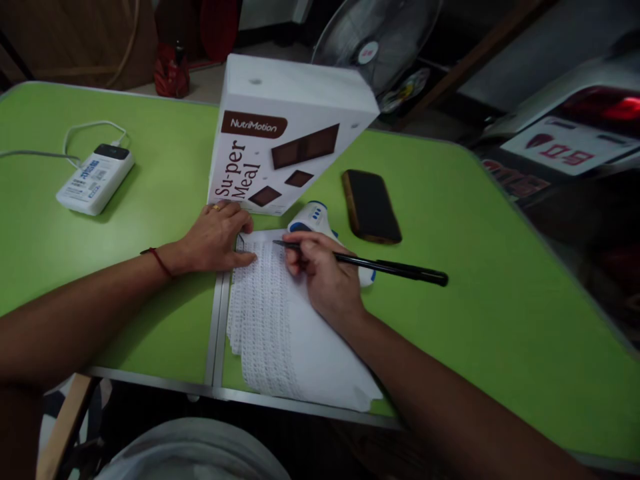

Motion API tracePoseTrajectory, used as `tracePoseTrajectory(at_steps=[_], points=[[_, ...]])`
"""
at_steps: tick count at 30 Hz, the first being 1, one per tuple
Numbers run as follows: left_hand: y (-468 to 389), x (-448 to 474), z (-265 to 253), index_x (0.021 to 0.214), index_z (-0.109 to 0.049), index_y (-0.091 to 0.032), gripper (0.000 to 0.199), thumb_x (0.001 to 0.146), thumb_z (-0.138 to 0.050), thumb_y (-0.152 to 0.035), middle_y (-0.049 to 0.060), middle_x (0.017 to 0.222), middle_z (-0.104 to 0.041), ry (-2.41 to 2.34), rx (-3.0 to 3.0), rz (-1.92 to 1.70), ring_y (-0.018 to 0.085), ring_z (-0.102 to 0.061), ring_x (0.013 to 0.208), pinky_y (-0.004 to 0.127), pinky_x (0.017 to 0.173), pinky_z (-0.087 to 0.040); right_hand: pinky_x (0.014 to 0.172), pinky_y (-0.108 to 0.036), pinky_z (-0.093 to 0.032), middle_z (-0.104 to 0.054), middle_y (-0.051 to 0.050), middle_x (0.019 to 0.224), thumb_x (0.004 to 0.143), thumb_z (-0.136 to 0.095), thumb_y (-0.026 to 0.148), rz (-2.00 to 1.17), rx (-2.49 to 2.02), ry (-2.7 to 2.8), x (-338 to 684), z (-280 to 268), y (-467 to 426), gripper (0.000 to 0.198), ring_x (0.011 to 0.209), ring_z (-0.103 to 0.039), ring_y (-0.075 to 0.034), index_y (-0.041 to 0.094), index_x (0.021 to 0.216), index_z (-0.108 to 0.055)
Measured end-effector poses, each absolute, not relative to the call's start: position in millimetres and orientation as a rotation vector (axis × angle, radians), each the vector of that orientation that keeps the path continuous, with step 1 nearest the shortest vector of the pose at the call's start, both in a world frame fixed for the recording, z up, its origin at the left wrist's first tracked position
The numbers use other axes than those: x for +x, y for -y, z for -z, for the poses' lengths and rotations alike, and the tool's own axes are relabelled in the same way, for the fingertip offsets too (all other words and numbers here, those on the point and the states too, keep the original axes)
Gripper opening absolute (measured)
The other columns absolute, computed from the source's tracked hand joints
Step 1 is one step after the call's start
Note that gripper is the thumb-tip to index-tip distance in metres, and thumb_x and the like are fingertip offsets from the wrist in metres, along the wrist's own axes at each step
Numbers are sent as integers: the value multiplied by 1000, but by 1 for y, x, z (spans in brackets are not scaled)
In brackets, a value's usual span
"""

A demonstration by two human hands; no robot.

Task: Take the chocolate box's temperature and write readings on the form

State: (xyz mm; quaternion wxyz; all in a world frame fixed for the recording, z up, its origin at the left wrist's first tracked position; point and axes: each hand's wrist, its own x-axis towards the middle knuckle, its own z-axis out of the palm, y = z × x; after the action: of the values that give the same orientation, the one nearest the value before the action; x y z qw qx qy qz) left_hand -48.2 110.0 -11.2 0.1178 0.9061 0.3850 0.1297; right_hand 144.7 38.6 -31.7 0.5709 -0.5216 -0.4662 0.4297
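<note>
My right hand [327, 277] is closed round a black pen [400, 268], its tip close to the top of the paper sheets [325, 353]. Rows of small handwriting fill the left part of the top sheet, and its right part is blank. At the upper left corner of the sheets rests my left hand [217, 237], thumb and fingers apart, with the thumb on the paper. Partly hidden behind my right hand lies a white-and-blue device [311, 217] that looks like an infrared thermometer. A white NutriMotion box [295, 150] stands upright just beyond my left hand.
On the green folding table [475, 333], a dark phone [373, 207] lies to the right. A white power bank [97, 179] with a cable is at the left. Beyond the table are a fan [367, 50], a red bag [171, 72] and a vehicle's rear with a red light [605, 107].
</note>
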Motion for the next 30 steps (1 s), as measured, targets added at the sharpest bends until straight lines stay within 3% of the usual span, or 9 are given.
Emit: tracePoseTrajectory(at_steps=[3, 7, 15, 22, 30], points=[[-109, -48, 11, 101, -59, -17, 37, 78, -70, -43, 12, 112, -63, -1121, 2660, -371, 33, -55, 111, 48, 99, -42, 42, -26, -32, -54, 5, 50, 70, -62, 26, -966, -1298, 1132, 144, 31, -40, 5, 43, -44, -10, 24, 71, -66], [-108, -47, 9, 102, -58, -16, 35, 79, -68, -40, 12, 111, -63, -1121, 2661, -360, 32, -55, 112, 47, 100, -42, 45, -26, -34, -52, 7, 49, 63, -63, 22, -824, -1338, 1218, 145, 33, -42, 8, 45, -43, -9, 23, 70, -65], [-108, -46, 11, 100, -57, -17, 33, 78, -68, -39, 12, 110, -63, -1158, 2647, -387, 32, -56, 111, 47, 99, -42, 52, -29, -45, -61, 2, 57, 64, -62, 25, -696, -1353, 1342, 140, 27, -43, 4, 53, -52, -12, 22, 62, -64], [-108, -46, 11, 102, -57, -17, 35, 79, -66, -41, 12, 112, -63, -1139, 2651, -373, 32, -55, 112, 47, 99, -42, 47, -26, -40, -57, 3, 56, 63, -61, 23, -655, -1390, 1340, 140, 27, -42, 1, 50, -47, -11, 22, 63, -60], [-107, -45, 8, 103, -58, -16, 35, 80, -67, -40, 12, 111, -63, -1167, 2638, -314, 32, -55, 112, 47, 100, -40, 49, -27, -39, -51, 4, 51, 67, -60, 25, -600, -1395, 1429, 142, 24, -42, 12, 50, -42, -11, 23, 56, -56]])
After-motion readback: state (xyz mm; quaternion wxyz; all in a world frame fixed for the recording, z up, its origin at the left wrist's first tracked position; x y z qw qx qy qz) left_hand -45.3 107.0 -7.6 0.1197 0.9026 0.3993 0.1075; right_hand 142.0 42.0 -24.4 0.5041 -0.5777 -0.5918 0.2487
